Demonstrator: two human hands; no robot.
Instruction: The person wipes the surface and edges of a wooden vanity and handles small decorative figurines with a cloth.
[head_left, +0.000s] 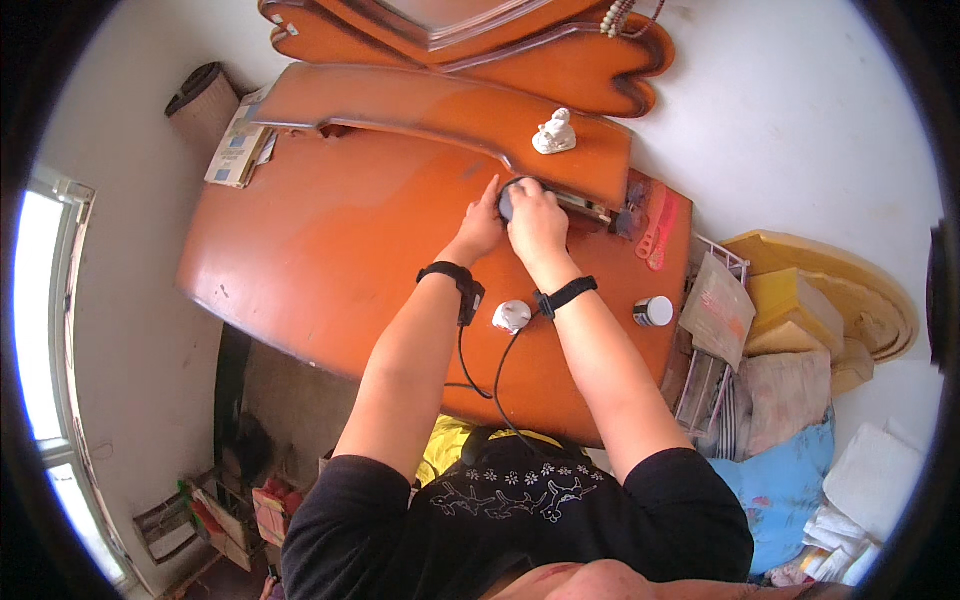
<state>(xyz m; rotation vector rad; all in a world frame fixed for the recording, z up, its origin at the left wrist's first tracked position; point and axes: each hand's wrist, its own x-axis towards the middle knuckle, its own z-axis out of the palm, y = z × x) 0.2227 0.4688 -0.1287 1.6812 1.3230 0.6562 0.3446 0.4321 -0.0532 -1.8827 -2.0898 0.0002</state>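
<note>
Both my hands are at a dark grey rounded object (506, 204), close to the front edge of a raised shelf on the orange-brown wooden dresser (322, 225). My left hand (480, 225) holds its left side, fingers pointing up along it. From above and the right, my right hand (538, 221) grips it, covering much of its surface, so its exact kind cannot be told. A white seated figurine (555, 133) stands on the shelf just beyond my right hand. Between my forearms sits a small white ceramic piece (512, 316).
Pink combs (657, 229) lie at the dresser's right end, with a white-lidded jar (653, 311) nearer me. Books or papers (238, 154) are stacked at the far left. A wire rack (705, 382) and yellow boxes (795, 307) stand at right. Cables (496, 386) hang between my wrists.
</note>
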